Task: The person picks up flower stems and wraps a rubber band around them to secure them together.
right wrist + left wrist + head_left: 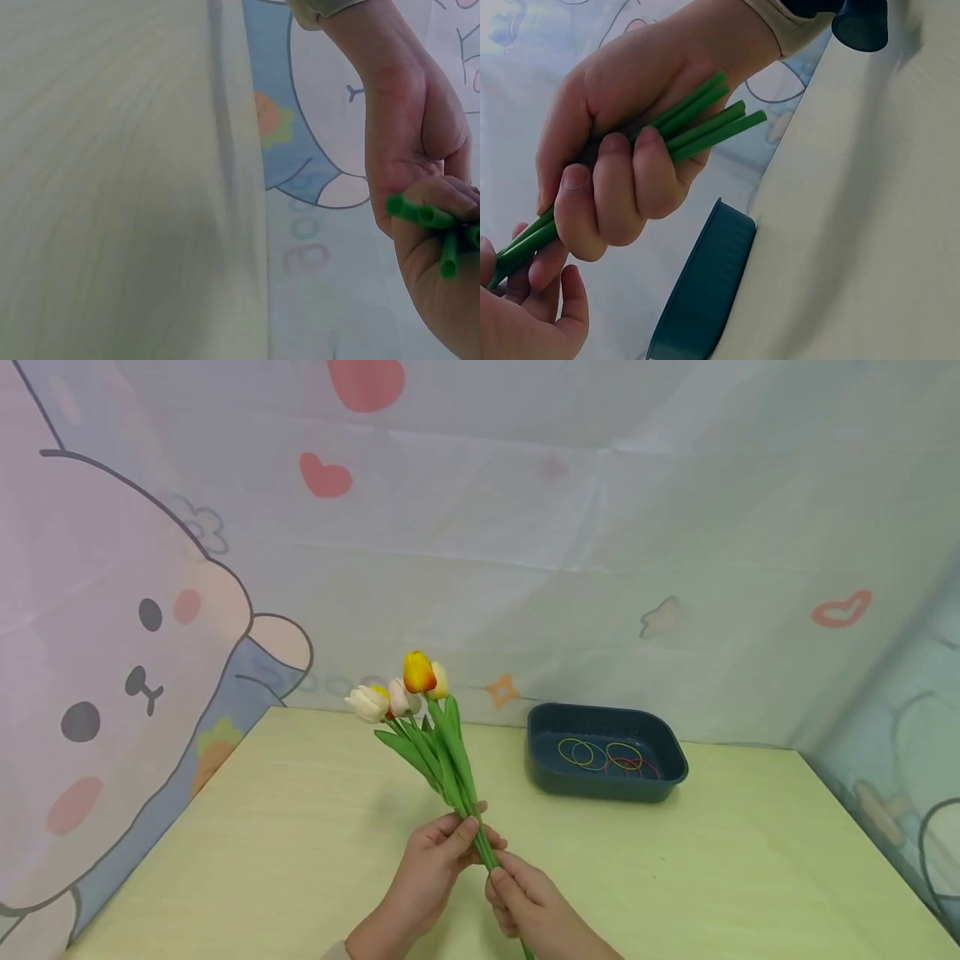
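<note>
The left hand (pixel 438 852) is curled round the middle of a bunch of artificial tulips (pixel 420 727), fingers wrapped over the green stems (pixel 697 124) and thumb behind them, while the right hand (pixel 517 893) grips the same stems just below, its fingers closed on the lower part so the two hands sit almost touching, one above the other. The left wrist view shows the cut ends of the stems poking out past the curled fingers (pixel 622 195) of the right hand, several stalks lying side by side. The bunch is held above the pale wooden table (pixel 300 843), tilted so the blooms lean up and to the left, away from the person; both wrists come in from the lower edge of the head view, forearms low and close together. The stems look like moulded plastic: light, fairly stiff yet springy, and smooth enough to slide against one another, so I judge that a firm hold around the whole cluster, at mid-stem below the leaves, suits them best. The heads, white, yellow and orange, look soft and easily crushed, so they are better left untouched. Beyond the hands to the right, well apart from the bunch, a dark teal tray (pixel 547 777) rests on the table with a few coloured rubber bands (pixel 607 756) lying loose in it. Behind everything hangs a cartoon backdrop (pixel 112 652) with a rabbit and hearts.
</note>
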The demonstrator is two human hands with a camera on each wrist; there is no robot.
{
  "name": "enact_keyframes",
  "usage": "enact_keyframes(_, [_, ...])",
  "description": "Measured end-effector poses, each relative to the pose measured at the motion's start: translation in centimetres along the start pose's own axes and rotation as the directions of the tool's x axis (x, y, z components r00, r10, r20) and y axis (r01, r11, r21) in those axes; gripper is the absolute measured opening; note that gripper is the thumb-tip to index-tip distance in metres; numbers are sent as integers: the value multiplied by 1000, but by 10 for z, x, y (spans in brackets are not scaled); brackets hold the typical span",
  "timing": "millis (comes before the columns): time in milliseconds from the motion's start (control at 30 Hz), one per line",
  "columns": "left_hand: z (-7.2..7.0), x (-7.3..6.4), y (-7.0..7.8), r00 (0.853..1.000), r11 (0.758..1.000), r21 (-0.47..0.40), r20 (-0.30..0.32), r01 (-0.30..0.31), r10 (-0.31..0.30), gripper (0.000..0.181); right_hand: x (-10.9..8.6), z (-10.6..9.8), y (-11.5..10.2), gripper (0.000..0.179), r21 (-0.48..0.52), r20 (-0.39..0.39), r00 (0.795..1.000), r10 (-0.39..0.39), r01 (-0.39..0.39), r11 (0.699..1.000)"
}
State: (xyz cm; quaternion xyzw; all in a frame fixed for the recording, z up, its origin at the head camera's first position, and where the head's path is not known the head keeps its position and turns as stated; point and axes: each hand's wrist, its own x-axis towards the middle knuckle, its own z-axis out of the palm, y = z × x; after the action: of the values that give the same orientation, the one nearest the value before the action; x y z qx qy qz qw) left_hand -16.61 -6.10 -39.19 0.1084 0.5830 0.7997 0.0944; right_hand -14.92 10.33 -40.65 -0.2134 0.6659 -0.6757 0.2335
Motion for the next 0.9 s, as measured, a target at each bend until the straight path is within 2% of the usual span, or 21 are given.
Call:
enact_keyframes(167, [-3,3,0,1000,999,31,12,25,-25,34,-1,-1,-2,35,10,51,999,5,-6,1000])
enact_keyframes(300, [-6,5,-1,1000,996,80,-14,29,-28,25,-1,-2,-2,37,1,69,997,24,-24,1000])
enact_keyframes(400, [-8,5,0,999,992,123,-46,32,-27,22,-1,-5,-2,35,-52,70,997,31,-28,998])
enact_keyframes(467, [-10,6,0,998,988,150,-51,33,-26,24,-1,-8,-1,34,-124,65,998,27,-19,992])
enact_keyframes(700, [-14,6,3,999,984,176,-11,42,-41,33,0,-14,-2,32,-278,66,997,38,-18,960])
enact_keyframes(800, [-15,6,4,999,987,153,-8,54,-53,35,1,-17,-2,32,-353,119,993,1,42,935])
enact_keyframes(900, [-15,5,4,999,991,122,-12,54,-53,36,5,-22,-4,32,-389,198,979,-40,116,914])
